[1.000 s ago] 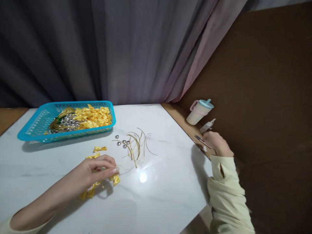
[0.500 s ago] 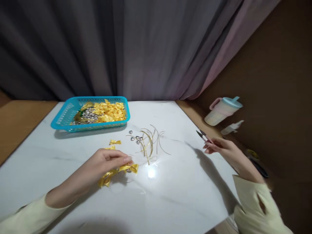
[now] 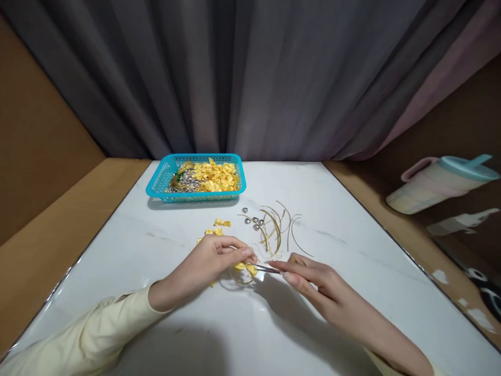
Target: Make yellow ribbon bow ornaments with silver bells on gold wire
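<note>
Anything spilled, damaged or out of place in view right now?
Nothing looks clearly spilled or damaged. The white scraps on the brown surface at right look like stray litter; the gold strands lie loosely crisscrossed, a bit untidy.

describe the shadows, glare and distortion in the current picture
Head view: a dark shadow falls on the white tabletop below the right hand; in the head view, glare whitens a small spot by the slim tool; head view again, the cup near the right edge looks stretched and leaning, likely lens distortion, and the curtain is dim.
</note>
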A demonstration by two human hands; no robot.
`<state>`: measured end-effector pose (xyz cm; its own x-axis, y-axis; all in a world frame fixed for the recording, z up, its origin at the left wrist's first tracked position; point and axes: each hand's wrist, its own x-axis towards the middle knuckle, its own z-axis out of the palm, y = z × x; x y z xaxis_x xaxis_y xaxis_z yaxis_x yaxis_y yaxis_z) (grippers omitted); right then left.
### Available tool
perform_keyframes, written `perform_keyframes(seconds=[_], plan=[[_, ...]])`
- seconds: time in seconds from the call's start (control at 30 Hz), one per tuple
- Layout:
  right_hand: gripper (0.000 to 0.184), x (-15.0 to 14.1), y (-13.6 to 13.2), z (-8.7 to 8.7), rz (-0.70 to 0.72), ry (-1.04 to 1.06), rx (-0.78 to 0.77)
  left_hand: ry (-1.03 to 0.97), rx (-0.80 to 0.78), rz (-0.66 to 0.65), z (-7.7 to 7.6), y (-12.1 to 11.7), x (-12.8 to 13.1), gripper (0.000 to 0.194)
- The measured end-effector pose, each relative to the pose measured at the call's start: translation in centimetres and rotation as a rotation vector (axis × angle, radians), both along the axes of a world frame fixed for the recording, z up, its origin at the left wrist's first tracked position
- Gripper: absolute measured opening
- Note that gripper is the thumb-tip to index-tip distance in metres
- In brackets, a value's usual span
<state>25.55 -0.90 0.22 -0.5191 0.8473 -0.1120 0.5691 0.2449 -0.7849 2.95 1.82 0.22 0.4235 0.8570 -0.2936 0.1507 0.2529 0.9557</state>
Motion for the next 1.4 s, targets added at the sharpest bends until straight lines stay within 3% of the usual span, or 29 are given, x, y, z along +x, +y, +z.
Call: perform_keyframes(seconds=[0.2,0.47,0.77,1.0,1.4], plan=[[0.034,-0.5,-0.2,-0.8,-0.030,0.027,-0.026,-0.024,0.015,0.058,0.0,0.3,0.1,0.022],[0.039,-1.4,-0.3,-2.0,-0.194,0.087,-0.073,-0.031,0.022,0.081,0.1,0.1,0.2,0.027],[0.028,-0.2,-0.5,-0.4,-0.150,0.052,-0.135,-0.198,-0.110,0.110,-0.6,0.2,0.0,0.023],[0.027,-1.4,-0.6,-0.7,-0.078,-0.074,-0.048,-0.172,-0.082,0.117,-0.6,0.1,0.0,0.025],[0.027,-3.2,-0.7,-1.1,-0.124,-0.139,0.130,-0.131,-0.014,0.110,-0.8,0.0,0.6,0.021]])
